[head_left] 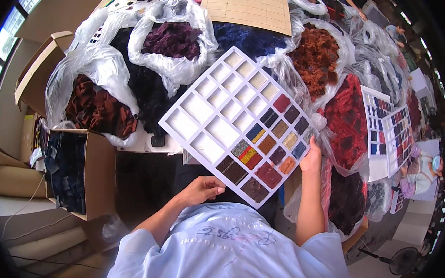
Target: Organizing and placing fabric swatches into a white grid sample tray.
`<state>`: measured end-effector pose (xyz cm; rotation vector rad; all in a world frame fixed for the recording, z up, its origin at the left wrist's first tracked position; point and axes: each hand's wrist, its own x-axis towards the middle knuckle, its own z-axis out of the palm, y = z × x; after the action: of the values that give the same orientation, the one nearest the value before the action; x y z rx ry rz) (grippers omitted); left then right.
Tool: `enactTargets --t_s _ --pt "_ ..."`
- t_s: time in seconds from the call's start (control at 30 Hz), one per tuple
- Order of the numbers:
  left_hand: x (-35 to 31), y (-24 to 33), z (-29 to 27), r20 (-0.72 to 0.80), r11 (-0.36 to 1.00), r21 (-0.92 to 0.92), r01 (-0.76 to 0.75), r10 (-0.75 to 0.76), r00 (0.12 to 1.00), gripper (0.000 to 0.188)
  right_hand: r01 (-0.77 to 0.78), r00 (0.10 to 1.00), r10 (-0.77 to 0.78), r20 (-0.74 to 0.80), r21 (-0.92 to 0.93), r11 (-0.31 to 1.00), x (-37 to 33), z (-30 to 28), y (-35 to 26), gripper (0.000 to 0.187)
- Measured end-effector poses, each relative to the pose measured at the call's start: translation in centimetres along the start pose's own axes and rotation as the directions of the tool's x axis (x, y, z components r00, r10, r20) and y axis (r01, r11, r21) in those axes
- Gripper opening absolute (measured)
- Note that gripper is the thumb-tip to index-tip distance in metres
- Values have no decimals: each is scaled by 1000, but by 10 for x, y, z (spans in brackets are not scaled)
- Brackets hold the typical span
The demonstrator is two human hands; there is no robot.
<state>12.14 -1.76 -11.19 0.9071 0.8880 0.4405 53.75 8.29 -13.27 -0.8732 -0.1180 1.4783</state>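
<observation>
I have the white gridded sample board (243,121) up at a slant in front of the chest, over the near edge of the worktop (142,145), its face turned so that I can read every cell. The right hand (311,156) pinches its right edge, some fingers hidden from me, presumably to leave the swatches (268,175) uncovered. The left hand (203,190) is loosely curled just beside the lower edge; I cannot tell whether it touches the board or pinches anything. Swatches fill the lower-right cells, while the upper-left ones show bare white. Around the board, plastic bags (168,67) gape, likely so that the purple scraps (171,40), rust-orange scraps (315,57) and red scraps (345,122) can be told apart at a glance, and an open swatch folder (399,136) is at the right
</observation>
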Motion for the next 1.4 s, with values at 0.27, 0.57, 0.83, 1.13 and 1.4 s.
enactTargets --t_s 0.27,0.57,0.83,1.13,1.4 --pt "-38 40 -26 -98 936 348 56 -23 995 33 -80 982 152 115 -475 876 107 36 -62 33" --pt "-109 68 -121 -838 960 279 34 226 497 24 402 851 -458 256 -879 256 154 41 -61 46" --pt "-220 122 -174 -812 726 457 515 577 -93 20 258 949 -290 122 -830 495 57 67 -39 45" --pt "-220 87 -251 -769 294 441 848 610 189 33 190 980 -155 123 -799 570 7 104 22 38" --pt "-210 132 -219 -583 373 578 726 811 47 29 174 982 -159 98 -786 594 -15 94 24 35"
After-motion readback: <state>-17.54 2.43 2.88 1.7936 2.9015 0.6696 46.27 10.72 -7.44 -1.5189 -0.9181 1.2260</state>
